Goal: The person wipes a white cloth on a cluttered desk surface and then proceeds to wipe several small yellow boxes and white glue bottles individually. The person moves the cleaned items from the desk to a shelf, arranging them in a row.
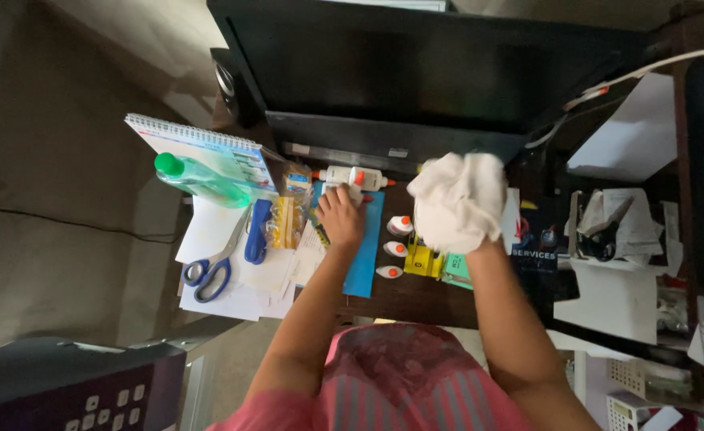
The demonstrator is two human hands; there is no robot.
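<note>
Head view: left hand [341, 215] touches glue bottle [350, 177] lying crosswise, nozzle pointing right.

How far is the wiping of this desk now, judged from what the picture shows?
Done: I cannot tell; no wiped patch stands out. In hand: the right hand holds a bunched white cloth raised above the desk, while the left hand rests on the blue sheet by the glue bottle. Left: scissors, papers and small bottles cover the surface.

I see a soft, crumpled white cloth [457, 201], a glossy green plastic bottle [198, 180], smooth metal-bladed scissors [216, 259], matt white paper sheets [208, 231] and a dark wooden worktop [404, 297].
</note>
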